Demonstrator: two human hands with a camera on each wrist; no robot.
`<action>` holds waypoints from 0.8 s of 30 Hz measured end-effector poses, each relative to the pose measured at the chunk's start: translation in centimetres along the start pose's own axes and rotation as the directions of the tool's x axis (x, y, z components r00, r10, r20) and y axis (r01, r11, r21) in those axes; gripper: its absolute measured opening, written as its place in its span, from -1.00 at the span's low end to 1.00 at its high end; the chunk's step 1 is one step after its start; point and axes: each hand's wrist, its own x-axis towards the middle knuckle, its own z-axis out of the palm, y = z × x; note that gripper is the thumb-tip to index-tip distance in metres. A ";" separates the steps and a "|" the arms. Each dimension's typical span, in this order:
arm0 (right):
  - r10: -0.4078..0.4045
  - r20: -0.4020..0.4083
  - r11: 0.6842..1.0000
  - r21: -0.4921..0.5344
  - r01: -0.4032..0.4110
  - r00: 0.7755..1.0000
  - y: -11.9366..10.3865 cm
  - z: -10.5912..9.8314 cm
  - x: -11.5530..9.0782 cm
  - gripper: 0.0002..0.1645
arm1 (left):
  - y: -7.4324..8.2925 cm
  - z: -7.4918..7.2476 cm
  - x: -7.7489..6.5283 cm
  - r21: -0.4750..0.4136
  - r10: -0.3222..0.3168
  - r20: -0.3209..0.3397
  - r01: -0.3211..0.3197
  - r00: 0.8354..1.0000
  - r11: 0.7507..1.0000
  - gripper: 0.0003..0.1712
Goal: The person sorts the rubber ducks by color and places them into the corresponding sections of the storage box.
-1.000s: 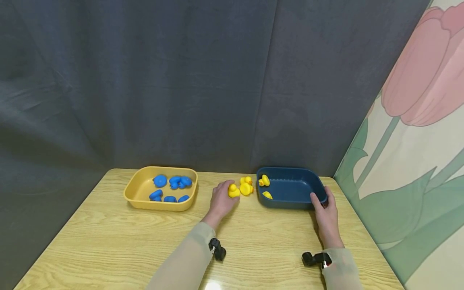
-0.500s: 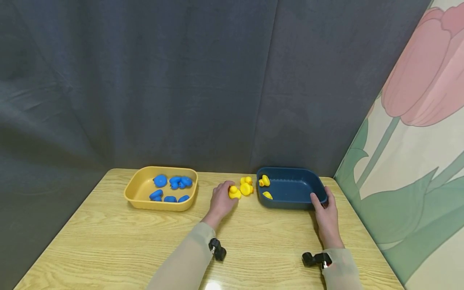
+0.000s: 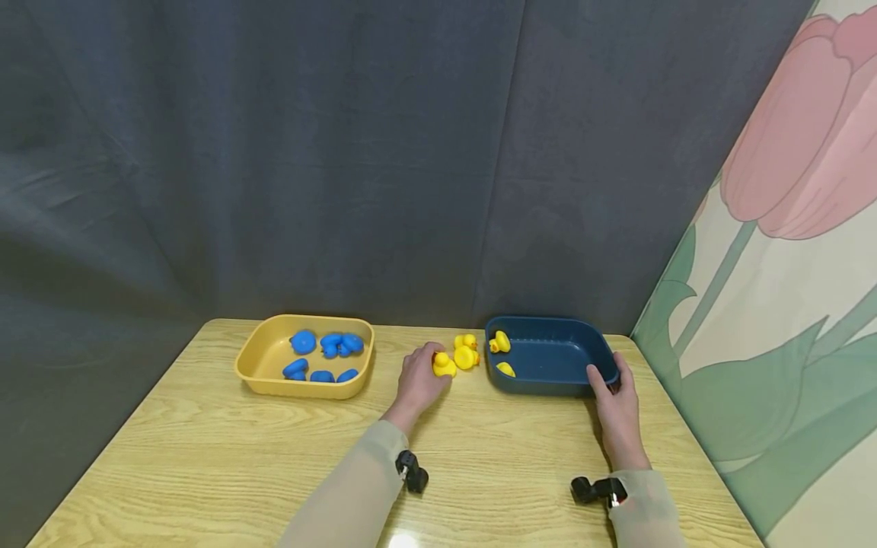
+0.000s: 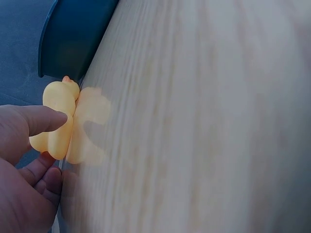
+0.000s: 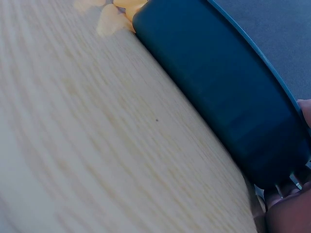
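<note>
In the head view my left hand point(image 3: 416, 380) holds a yellow rubber duck point(image 3: 444, 365) at the table top. The left wrist view shows the thumb against this rubber duck point(image 4: 60, 138), with fingers below it. Two more yellow ducks point(image 3: 467, 358) sit just to its right, close together. My right hand point(image 3: 618, 415) grips the near right corner of a dark blue tray point(image 3: 548, 387), thumb over the rim and fingers outside. Inside that tray, at its left end, lie two yellow ducks point(image 3: 502, 342). The right wrist view catches the blue tray's outer wall point(image 5: 218, 87).
A yellow tray point(image 3: 301, 388) with several blue ducks point(image 3: 303, 342) stands on the left of the wooden table point(image 3: 493, 457). A dark grey curtain point(image 3: 329, 167) hangs along the back edge. The tulip-patterned wall point(image 3: 774, 304) borders the right side.
My left hand has shifted very slightly right and nearer, and the held duck has come lower, close beside the other loose ducks. My right hand and both trays keep their places.
</note>
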 end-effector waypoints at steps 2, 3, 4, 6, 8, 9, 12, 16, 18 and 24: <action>-0.002 -0.002 1.000 0.002 0.002 1.000 0.2 0.0 0.1 0.03 | 0.0 0.0 0.0 0.002 -0.001 0.001 0.001 1.000 1.000 -0.42; -0.002 -0.003 1.000 0.003 0.002 1.000 0.3 -0.1 0.1 0.03 | 0.0 0.0 0.0 0.003 -0.001 0.001 0.001 1.000 1.000 -0.42; -0.004 -0.004 1.000 0.003 0.004 1.000 0.4 0.0 0.2 0.03 | 0.0 0.0 0.0 0.006 -0.001 -0.001 0.001 1.000 1.000 -0.42; -0.005 -0.007 1.000 0.002 0.005 1.000 0.6 -0.1 0.3 0.03 | 0.0 0.0 0.0 0.009 0.001 -0.003 -0.001 1.000 1.000 -0.43; -0.007 -0.010 1.000 0.000 0.007 1.000 0.8 -0.1 0.4 0.03 | 0.0 0.1 0.0 0.008 0.004 -0.007 -0.004 1.000 1.000 -0.44; -0.009 -0.011 1.000 0.000 0.009 1.000 0.9 -0.1 0.4 0.03 | 0.0 0.1 0.0 0.007 0.006 -0.009 -0.006 1.000 1.000 -0.44; -0.014 -0.009 1.000 -0.002 0.014 1.000 1.2 -0.2 0.5 0.03 | 0.0 0.0 -0.1 -0.001 0.007 -0.014 -0.008 1.000 1.000 -0.44; -0.014 -0.005 1.000 -0.013 0.014 1.000 1.3 -0.2 0.5 0.03 | 0.0 -0.1 -0.1 -0.019 0.004 -0.011 -0.004 1.000 1.000 -0.45; -0.012 -0.001 1.000 -0.014 0.012 1.000 1.2 -0.2 0.4 0.03 | 0.0 -0.2 -0.1 -0.031 0.005 -0.009 -0.006 1.000 1.000 -0.45; -0.004 0.000 1.000 -0.018 0.004 1.000 1.0 -0.3 0.4 0.03 | 0.3 -0.7 0.0 -0.063 0.025 -0.008 -0.026 1.000 0.998 -0.45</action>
